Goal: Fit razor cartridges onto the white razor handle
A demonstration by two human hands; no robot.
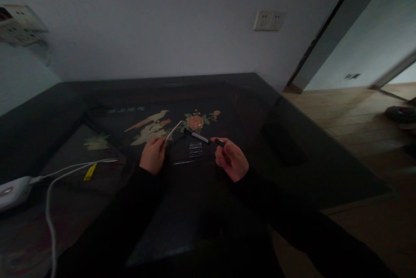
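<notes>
My left hand (153, 155) is closed around one end of a thin white strip (174, 130), which slants up and right over the printed flower. In my right hand (231, 159), a small black piece (220, 142) is pinched between thumb and finger. Just left of those fingertips is a slim silver and black pen-like tool (200, 137); I cannot tell whether it joins the black piece. Below it on the dark tabletop (195, 208) lies a small rectangular item (195, 150) with rows of light marks. The dim light hides finer detail.
A white box-like device (14, 192) with a white cable (48, 208) stands at the left, near a yellow tag (90, 172). Wall sockets (269, 20) are above the table's back edge. Wooden floor (351, 117) extends to the right.
</notes>
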